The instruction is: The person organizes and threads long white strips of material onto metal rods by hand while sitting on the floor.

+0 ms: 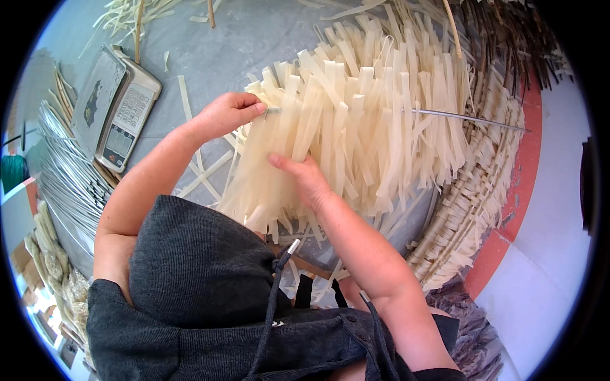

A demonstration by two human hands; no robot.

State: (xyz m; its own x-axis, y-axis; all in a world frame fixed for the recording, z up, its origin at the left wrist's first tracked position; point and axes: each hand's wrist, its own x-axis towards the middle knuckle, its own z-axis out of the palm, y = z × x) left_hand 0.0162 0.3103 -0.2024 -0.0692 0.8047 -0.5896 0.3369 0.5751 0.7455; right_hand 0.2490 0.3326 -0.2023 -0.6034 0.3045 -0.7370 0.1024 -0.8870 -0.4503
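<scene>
Many pale cream, flat, ribbon-like strips (pixel 352 127) hang in a dense row along a thin metal rod (pixel 470 118). The rod's bare length sticks out to the right, and its middle is hidden among the strips. At the left end of the row, my left hand (pixel 232 114) pinches the rod's end, with thumb and fingertips close together beside the strips. Lower down, my right hand (pixel 305 178) grips the leftmost bunch of strips. Its thumb lies on top of the bunch, while the other fingers are mostly hidden.
A grey scale (pixel 127 105) with a keypad stands at the left. Below it lies a bundle of silvery wires (pixel 73 171). Loose strips (pixel 206 174) are scattered on the grey floor. A long pale bundle (pixel 467 197) curves along the right, beside a red floor band (pixel 530 152). Dark sticks lie at the far right.
</scene>
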